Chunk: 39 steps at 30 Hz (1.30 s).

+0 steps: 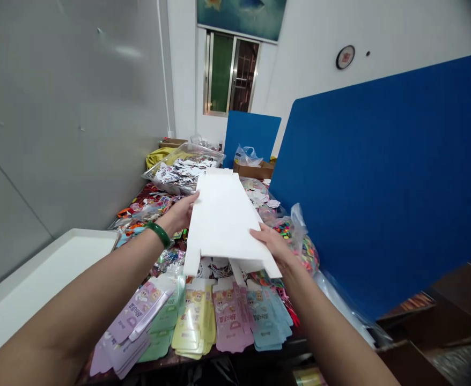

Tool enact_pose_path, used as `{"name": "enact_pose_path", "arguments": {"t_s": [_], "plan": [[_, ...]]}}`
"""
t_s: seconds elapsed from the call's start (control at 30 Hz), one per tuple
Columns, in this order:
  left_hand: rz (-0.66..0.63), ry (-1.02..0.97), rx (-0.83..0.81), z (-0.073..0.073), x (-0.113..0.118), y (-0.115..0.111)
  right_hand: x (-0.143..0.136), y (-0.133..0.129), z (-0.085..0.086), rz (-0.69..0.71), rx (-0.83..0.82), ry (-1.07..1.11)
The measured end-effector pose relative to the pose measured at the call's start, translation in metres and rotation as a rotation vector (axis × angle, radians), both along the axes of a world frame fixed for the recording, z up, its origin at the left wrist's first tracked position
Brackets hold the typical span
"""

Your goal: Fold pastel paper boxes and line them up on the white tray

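Note:
A white flattened cardboard box (224, 214) with tabs and flaps at both ends is held up in front of me, its plain side facing up. My left hand (184, 213) grips its left edge, fingers tucked behind it, and a green bangle sits on that wrist. On the right edge my right hand (273, 242) is closed, with the thumb on top. Below the box, flat printed boxes lie in overlapping stacks: purple (125, 321), green (165, 321), yellow (192, 324), pink (232, 321) and blue (266, 316).
Behind stands a clear plastic bin (171, 185) of white cut-outs. Colourful small items cover the table, with a bag of bright pieces (308, 249) at right. A white tray (58, 268) lies left; a large blue board (380, 177) leans on the right. Further back is a brown carton (254, 171).

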State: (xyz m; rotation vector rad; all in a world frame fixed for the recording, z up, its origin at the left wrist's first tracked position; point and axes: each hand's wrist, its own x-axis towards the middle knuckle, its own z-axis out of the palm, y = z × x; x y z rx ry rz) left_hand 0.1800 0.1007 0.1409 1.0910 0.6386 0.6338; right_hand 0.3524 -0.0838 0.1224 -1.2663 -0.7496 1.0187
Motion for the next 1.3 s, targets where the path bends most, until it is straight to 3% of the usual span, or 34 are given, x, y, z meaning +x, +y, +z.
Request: {"name": "enact_pose_path", "arguments": {"t_s": [0.17,0.37,0.43,0.57,0.67,0.77,1.03,1.17,1.3], "plan": [[-0.065,0.016,-0.093,0.004,-0.021,0.006,-0.028,-0.021,-0.022,0.296,0.032,0.113],[0.03,-0.013,-0.058,0.017,-0.068,0.026,-0.034,-0.048,-0.035,0.623,-0.232,-0.006],[0.038,-0.007,-0.043,0.011,-0.078,0.02,-0.035,-0.039,-0.032,0.552,-0.195,-0.041],[-0.075,0.04,-0.037,-0.016,-0.087,-0.014,-0.04,0.002,-0.025,0.048,0.013,-0.17],[-0.186,0.076,-0.043,-0.038,-0.093,-0.037,-0.045,0.032,-0.03,-0.148,0.126,-0.203],[-0.147,0.08,-0.051,-0.051,-0.103,-0.043,-0.053,0.049,-0.043,-0.176,0.147,-0.209],[0.138,0.11,-0.027,-0.068,-0.12,-0.021,-0.086,0.052,-0.081,-0.129,0.149,-0.21],[0.232,0.157,-0.025,-0.077,-0.124,-0.021,-0.091,0.048,-0.084,-0.077,0.179,-0.22],[0.23,0.147,0.02,-0.077,-0.124,-0.026,-0.092,0.047,-0.076,0.03,0.141,-0.34]]}}
